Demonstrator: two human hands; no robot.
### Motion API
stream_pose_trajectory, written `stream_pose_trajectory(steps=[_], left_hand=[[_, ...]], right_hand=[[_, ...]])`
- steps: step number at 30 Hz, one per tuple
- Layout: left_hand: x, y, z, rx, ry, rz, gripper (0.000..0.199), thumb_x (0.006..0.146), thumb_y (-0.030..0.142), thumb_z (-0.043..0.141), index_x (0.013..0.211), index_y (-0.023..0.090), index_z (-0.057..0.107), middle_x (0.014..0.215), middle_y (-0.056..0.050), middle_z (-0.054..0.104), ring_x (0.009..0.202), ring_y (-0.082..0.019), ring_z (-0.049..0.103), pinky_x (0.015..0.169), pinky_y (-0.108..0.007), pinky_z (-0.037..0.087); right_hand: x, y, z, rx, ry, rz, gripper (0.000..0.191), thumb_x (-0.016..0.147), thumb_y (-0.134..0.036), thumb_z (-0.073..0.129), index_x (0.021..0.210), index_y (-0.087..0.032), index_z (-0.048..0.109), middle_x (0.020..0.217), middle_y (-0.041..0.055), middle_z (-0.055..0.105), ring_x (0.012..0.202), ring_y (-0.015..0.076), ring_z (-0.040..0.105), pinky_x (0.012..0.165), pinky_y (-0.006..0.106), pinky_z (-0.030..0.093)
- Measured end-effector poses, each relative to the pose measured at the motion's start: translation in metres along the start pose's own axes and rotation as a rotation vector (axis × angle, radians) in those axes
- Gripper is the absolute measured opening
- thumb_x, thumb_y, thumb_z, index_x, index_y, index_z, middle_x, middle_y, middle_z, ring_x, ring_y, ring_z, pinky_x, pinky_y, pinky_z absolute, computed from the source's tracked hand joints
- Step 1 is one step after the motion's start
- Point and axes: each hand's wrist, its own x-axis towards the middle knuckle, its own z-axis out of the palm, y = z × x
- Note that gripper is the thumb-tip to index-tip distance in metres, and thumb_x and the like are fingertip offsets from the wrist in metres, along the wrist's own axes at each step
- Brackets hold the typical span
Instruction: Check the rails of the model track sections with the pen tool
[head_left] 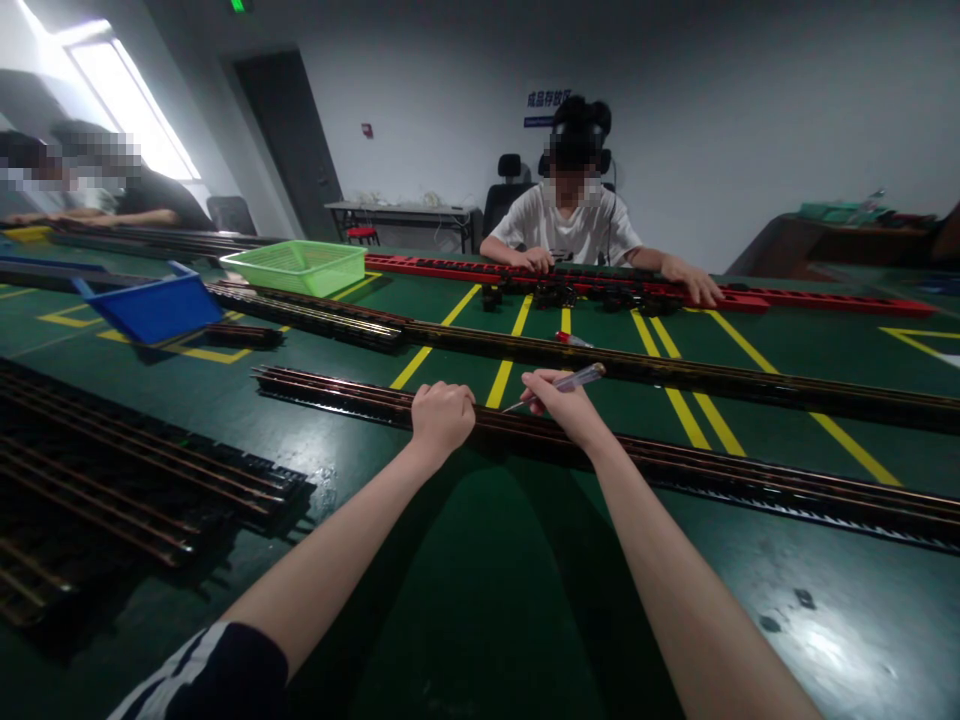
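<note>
A long black rail (720, 468) with copper-coloured strips lies across the green table in front of me. My left hand (442, 418) is closed over this rail, its fingers wrapped round the far side. In my right hand (559, 400) is a screwdriver (581, 378) with a clear handle, held at a slant. Its thin shaft points down and left, with the tip at or close to the rail, just right of my left hand. Whether the tip touches a part there I cannot tell.
A second long rail (675, 375) lies beyond mine, with a red-and-clear tool handle (574, 340) beside it. More rails (150, 460) are stacked at left. A blue bin (154, 305) and green basket (300, 268) stand behind. Across the table a person (574, 215) works at a red rail (825, 300).
</note>
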Motion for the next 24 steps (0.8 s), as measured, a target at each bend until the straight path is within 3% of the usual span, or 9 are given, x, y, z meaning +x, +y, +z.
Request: stream_pose_trajectory(steps=[24], left_hand=[[0.001,-0.011,-0.004,0.015,-0.016,-0.018,0.035,0.080,0.018,0.036,0.075,0.018,0.071,0.070,-0.006,0.069,0.068,-0.020,0.060,0.073,-0.036,0.040]], right_hand=[[0.003,0.008,-0.010,0.060,0.046,-0.016,0.032,0.071,-0.034,0.054,0.044,-0.018,0.055,0.042,-0.0016,0.049,0.040,0.0086,0.043,0.046,0.024,0.034]])
